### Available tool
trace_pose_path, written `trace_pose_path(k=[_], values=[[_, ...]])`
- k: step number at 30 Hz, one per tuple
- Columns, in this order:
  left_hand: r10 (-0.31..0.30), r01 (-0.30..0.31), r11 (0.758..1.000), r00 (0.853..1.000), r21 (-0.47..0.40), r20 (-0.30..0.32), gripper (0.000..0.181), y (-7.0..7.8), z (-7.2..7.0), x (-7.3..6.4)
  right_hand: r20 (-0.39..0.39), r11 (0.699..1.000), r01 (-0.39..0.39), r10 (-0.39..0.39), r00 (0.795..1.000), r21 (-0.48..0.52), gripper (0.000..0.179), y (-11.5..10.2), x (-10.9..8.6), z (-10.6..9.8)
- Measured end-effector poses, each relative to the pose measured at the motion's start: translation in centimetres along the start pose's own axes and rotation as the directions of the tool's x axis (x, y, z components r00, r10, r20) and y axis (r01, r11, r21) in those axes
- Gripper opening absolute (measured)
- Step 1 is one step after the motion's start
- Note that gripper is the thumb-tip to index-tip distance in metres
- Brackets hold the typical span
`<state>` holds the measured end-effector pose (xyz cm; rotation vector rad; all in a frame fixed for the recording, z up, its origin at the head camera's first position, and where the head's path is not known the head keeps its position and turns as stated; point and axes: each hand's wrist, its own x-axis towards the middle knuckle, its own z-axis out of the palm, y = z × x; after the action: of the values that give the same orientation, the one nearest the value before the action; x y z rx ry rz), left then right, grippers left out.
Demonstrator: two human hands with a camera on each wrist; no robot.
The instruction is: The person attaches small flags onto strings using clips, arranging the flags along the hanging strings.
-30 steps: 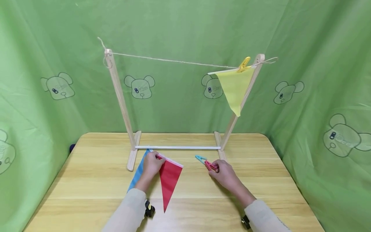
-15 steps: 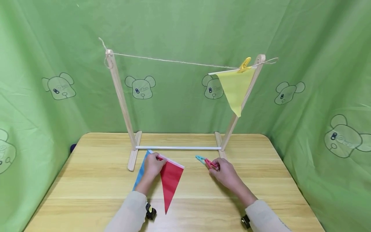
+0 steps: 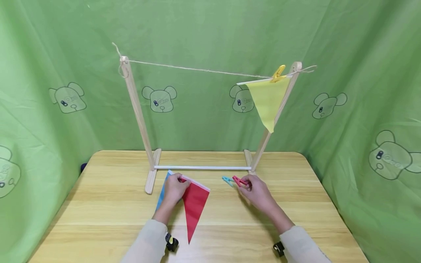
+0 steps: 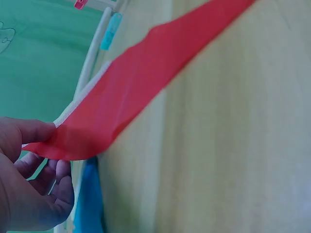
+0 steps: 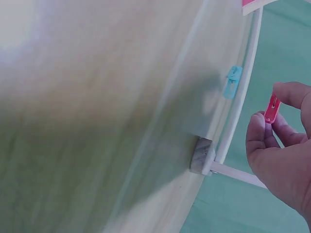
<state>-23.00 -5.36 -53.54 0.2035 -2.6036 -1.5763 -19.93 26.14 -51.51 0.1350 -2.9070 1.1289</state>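
Observation:
My left hand (image 3: pixel 175 189) pinches a red triangular pennant (image 3: pixel 196 201) by its white top edge, near one corner. The pennant's tip hangs toward me. Partly hidden under that hand and wrist, a blue pennant (image 3: pixel 161 199) lies on the table. In my right hand (image 3: pixel 258 191), a red clothespin (image 5: pixel 272 108) is pinched between thumb and fingers, raised off the table. A light blue clothespin (image 3: pixel 227 180) lies on the table just left of it. Up on the string, a yellow clothespin (image 3: pixel 278 74) holds a yellow pennant (image 3: pixel 268 100) near the right post.
A wooden stand with a left post (image 3: pixel 136 106) and a right post (image 3: pixel 263 140) carries the string (image 3: pixel 197 69). A white crossbar (image 3: pixel 202 167) joins its feet low over the wooden table (image 3: pixel 108 204). Green curtains (image 3: pixel 204 29) surround the table's back and sides.
The red clothespin has risen slightly in my right hand, away from the light blue one. My left hand and the red pennant have shifted slightly right. Less of the blue pennant shows.

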Motion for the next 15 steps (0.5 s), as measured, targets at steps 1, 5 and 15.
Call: trace_pose_path(k=[1, 5, 15], values=[[-0.004, 0.005, 1.000, 1.000, -0.009, 0.002, 0.025, 0.1, -0.1, 0.0, -0.006, 1.000, 0.009, -0.009, 1.000, 0.003, 0.031, -0.1, 0.0, -0.1], [-0.010, 0.010, 0.999, 1.000, -0.049, 0.008, 0.022, 0.8, -0.3, -0.2, -0.036, 0.999, 0.029, -0.028, 0.999, 0.018, 0.031, -0.5, 0.1, -0.7], [0.023, -0.022, 0.995, 1.000, -0.096, 0.010, 0.016, 2.8, -1.2, -0.3, -0.122, 0.994, 0.071, -0.060, 0.991, 0.085, 0.029, -1.5, 0.4, -1.8]])
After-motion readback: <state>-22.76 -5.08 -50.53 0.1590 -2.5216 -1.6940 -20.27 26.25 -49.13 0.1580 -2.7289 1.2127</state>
